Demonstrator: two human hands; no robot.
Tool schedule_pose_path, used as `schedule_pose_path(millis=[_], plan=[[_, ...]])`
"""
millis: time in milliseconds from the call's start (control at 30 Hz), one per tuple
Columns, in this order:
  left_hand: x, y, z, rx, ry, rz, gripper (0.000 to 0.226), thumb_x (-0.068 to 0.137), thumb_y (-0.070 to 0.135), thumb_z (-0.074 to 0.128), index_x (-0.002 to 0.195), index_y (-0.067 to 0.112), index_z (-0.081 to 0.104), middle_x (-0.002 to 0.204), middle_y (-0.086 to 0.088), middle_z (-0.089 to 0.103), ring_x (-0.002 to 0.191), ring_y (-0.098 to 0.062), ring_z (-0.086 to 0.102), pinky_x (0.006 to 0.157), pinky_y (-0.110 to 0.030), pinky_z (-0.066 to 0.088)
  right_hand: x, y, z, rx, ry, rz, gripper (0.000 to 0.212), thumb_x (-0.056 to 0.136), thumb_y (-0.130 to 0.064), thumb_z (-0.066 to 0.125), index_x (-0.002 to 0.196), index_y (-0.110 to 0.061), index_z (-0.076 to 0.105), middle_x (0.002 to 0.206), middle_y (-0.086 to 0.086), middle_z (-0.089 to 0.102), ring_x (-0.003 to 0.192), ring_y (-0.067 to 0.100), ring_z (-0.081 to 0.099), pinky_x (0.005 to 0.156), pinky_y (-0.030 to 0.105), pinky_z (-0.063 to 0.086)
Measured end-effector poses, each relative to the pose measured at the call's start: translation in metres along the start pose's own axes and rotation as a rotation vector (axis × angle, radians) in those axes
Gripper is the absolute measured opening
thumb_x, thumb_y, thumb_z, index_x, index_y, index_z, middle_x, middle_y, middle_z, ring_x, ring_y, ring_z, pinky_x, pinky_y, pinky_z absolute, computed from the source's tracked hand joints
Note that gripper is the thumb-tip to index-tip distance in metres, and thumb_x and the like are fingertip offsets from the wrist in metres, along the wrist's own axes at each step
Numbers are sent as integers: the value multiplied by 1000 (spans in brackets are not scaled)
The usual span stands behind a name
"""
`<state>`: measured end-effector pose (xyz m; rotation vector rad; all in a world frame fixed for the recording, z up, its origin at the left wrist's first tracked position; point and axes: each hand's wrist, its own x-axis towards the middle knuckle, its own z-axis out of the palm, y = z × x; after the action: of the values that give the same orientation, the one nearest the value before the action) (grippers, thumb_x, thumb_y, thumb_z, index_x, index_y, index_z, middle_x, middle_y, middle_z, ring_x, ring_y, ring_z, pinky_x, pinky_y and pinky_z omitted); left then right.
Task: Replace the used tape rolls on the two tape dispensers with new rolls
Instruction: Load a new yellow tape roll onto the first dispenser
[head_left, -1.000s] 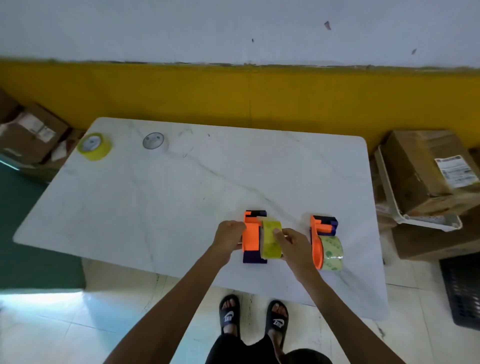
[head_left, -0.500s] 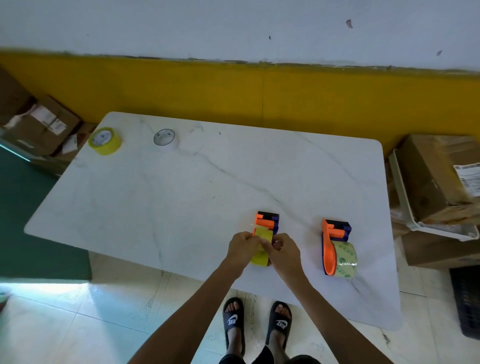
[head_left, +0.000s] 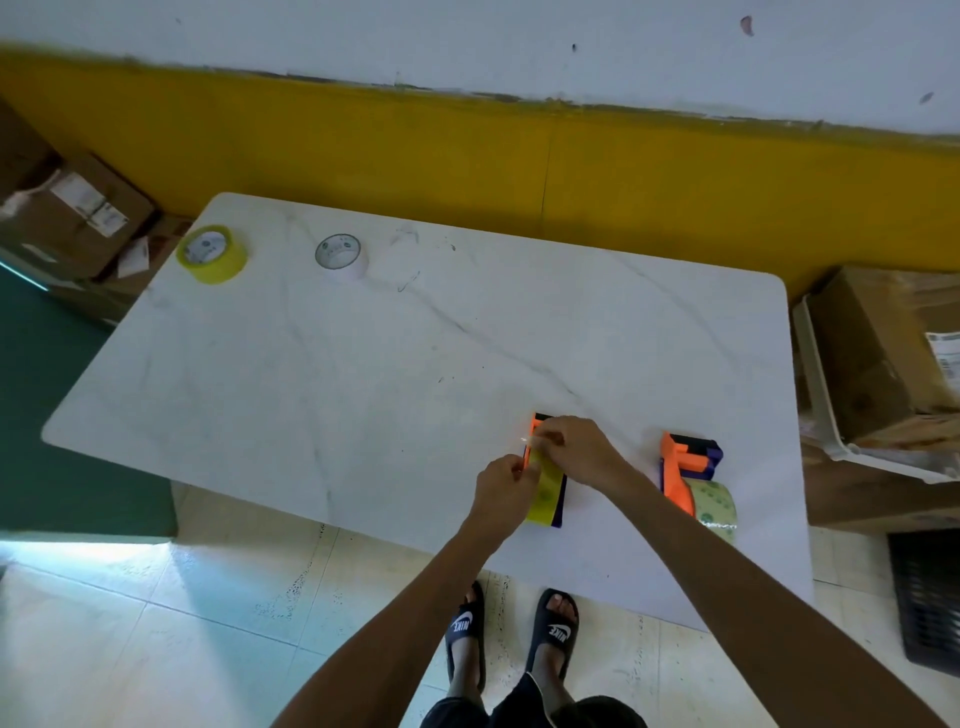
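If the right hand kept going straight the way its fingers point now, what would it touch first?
The right hand points left and slightly away, fingertips already at the orange top of the near dispenser. Past that, the white table looks bare toward its left edge; the left hand sits nearer, probably just off that line.

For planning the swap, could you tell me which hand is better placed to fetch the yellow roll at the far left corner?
Probably the left hand: it sits on the side of the dispenser nearer the yellow roll, with bare table between. The right hand would have to cross over it.
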<state>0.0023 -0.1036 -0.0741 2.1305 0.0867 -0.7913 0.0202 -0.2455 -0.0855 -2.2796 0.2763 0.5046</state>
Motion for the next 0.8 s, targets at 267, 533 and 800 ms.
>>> schedule_pose_path(millis=[267, 533, 800], plan=[[0, -4, 6, 45, 43, 19, 32, 97, 26, 44, 66, 15, 44, 61, 1, 48, 54, -14, 44, 52, -26, 37, 15, 8, 0, -52, 121, -23, 20, 88, -11, 54, 69, -8, 61, 66, 1, 61, 63, 16, 52, 58, 26, 37], [-6, -14, 10, 131, 44, 72, 33, 98, 26, 44, 66, 19, 41, 61, 3, 48, 52, -9, 43, 47, -22, 32, 35, 23, -14, -124, 143, -7, 23, 84, -3, 48, 81, 0, 70, 85, 13, 72, 80, 27, 64, 64, 30, 45], [-2, -14, 4, 138, 94, 52, 31, 96, 26, 44, 68, 16, 45, 60, 3, 47, 51, -10, 43, 47, -25, 33, 31, 24, -7, -56, 146, 8, 21, 87, -5, 46, 72, -3, 62, 84, 9, 69, 78, 24, 64, 68, 34, 50]])
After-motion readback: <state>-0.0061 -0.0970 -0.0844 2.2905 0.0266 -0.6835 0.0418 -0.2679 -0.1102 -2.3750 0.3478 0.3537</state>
